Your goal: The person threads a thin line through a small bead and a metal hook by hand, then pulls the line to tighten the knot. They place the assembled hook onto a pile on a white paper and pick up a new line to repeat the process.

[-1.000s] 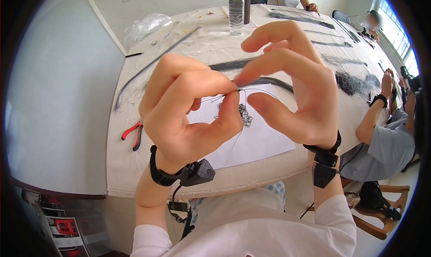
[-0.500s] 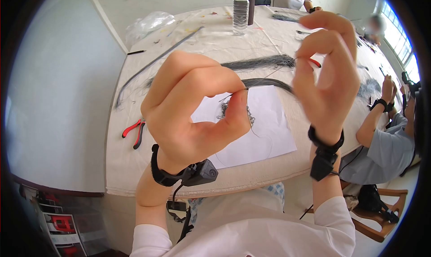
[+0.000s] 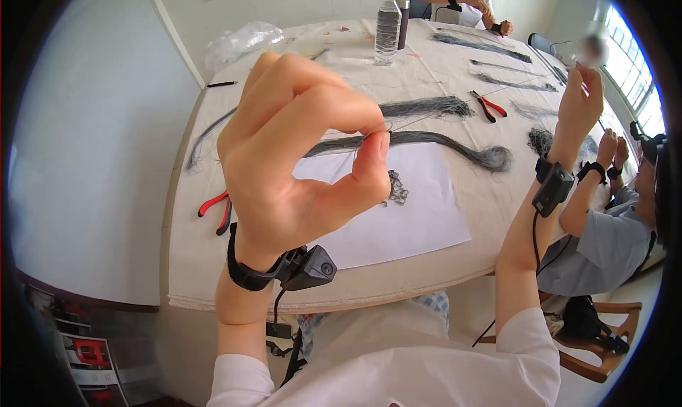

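Left hand (image 3: 298,151)'s pinching a super fine thread (image 3: 511,87) over the white paper (image 3: 419,222)'s far edge, while the right hand (image 3: 581,105)'s fingertips are closed, seemingly on it too, out toward the table (image 3: 369,286)'s right edge, so it's pulled pretty much straight.

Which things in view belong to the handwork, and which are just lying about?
In the work: thin strand stretched between left hand and right hand; probably looped pieces, white paper, nearest strand bundle, untouched pliers at left.

Lying about, seemingly: clear bottle, dark flask, plastic bag, black stick.
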Demonstrator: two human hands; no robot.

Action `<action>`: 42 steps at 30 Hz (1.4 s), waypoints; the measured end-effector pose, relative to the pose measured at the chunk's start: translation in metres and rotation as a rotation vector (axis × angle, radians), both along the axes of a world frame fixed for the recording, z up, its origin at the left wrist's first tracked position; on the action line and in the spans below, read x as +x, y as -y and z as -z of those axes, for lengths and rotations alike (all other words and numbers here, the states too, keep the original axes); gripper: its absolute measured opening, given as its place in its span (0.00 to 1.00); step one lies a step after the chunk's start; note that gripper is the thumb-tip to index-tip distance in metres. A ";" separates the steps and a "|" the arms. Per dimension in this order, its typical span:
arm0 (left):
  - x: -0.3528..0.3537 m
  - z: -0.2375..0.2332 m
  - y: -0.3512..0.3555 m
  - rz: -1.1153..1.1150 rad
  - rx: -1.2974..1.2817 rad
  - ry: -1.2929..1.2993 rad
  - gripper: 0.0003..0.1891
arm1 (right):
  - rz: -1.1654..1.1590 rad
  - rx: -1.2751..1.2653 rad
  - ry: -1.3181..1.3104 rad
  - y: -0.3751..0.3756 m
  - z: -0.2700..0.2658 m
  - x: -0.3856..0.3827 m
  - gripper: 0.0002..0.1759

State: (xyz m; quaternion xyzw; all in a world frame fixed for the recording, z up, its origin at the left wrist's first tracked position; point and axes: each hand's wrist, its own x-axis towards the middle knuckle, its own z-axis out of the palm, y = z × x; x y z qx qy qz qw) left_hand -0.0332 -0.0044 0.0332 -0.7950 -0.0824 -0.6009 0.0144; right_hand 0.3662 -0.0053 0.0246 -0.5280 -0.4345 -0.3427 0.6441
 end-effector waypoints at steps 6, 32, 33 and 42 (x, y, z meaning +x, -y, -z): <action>-0.010 -0.005 0.002 0.021 -0.050 0.040 0.07 | 0.134 -0.180 -0.003 -0.001 0.017 0.043 0.12; 0.014 0.008 0.003 0.009 -0.148 0.076 0.11 | -0.768 -0.309 0.463 0.041 -0.019 -0.210 0.09; 0.013 0.008 0.003 0.009 -0.148 0.075 0.11 | -0.768 -0.308 0.462 0.041 -0.019 -0.209 0.09; 0.008 0.004 0.009 0.062 -0.156 0.113 0.11 | -0.639 -0.282 0.375 0.034 -0.022 -0.189 0.07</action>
